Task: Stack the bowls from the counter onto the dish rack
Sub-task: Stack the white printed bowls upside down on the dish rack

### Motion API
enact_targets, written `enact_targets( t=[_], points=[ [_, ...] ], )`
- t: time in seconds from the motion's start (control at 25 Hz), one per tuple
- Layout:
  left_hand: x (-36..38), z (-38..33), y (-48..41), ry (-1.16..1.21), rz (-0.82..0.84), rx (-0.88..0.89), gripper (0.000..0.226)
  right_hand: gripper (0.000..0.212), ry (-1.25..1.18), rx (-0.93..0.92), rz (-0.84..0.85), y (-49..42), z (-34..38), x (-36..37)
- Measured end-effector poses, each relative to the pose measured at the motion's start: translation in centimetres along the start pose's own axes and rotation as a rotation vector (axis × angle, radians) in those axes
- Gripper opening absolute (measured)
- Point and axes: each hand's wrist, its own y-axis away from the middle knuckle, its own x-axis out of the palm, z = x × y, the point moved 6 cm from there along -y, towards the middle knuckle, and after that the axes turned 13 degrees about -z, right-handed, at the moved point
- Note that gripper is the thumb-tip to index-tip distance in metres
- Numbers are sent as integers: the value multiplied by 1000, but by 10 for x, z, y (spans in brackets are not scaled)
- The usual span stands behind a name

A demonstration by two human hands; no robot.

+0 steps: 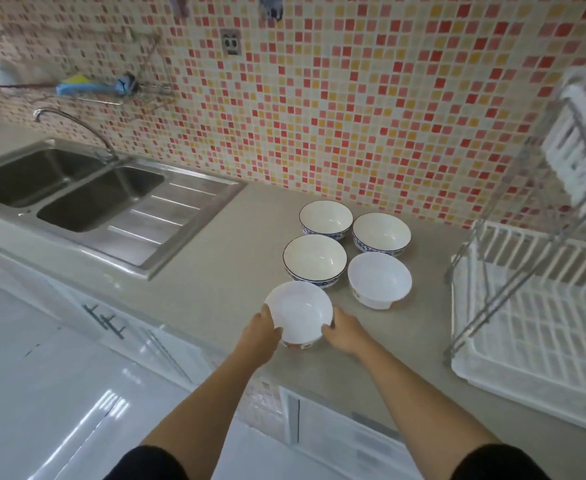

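Note:
Several bowls sit grouped on the beige counter (215,271). The nearest, a plain white bowl (298,311), is gripped on both sides: my left hand (262,332) on its left rim, my right hand (345,332) on its right rim. Behind it stand a blue-rimmed bowl (315,260), a second white bowl (379,278), and two more blue-patterned bowls (325,218) (381,233). The white dish rack (534,327) stands at the right, its lower tray holding nothing.
A steel double sink (66,192) with a drainboard and curved tap (77,124) lies to the left. A mosaic-tiled wall backs the counter. The rack's metal frame (575,140) rises on the right with a white upper tier. White cabinets and glossy floor lie below.

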Motion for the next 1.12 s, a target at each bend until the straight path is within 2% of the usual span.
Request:
enact_targets(
  t=[0.12, 0.2, 0.32, 0.44, 0.52, 0.6, 0.68, 0.84, 1.0, 1.12],
  points=[
    [-8, -1, 4, 90, -50, -29, 77, 51, -116, 53, 26, 2, 0, 1],
    [-17, 3, 7, 121, -77, -30, 78, 49, -184, 49, 19, 11, 0, 5],
    [-49, -16, 6, 328, -218, 39, 59, 43, -434, 25, -99, 12, 14, -19],
    [-113, -68, 13, 644, -378, 114, 40, 40, -757, 36, -195, 24, 50, -89],
    [-150, -113, 20, 825, -419, 200, 24, 45, -850, -1, -310, 31, 67, -146],
    [-179, -154, 32, 960, -435, 305, 19, 46, -867, -111, -416, 49, 81, -202],
    [-199, -192, 47, 996, -438, 422, 22, 41, -919, -255, -485, 72, 90, -254],
    [-220, -274, 77, 1057, -309, 617, 28, 62, -906, -495, -574, 127, 84, -355],
    [-227, -352, 95, 1012, -166, 807, 66, 64, -635, -531, -688, 157, 43, -434],
    [-211, -413, 103, 864, -82, 890, 71, 75, -505, -476, -738, 164, 0, -486]
  ],
)
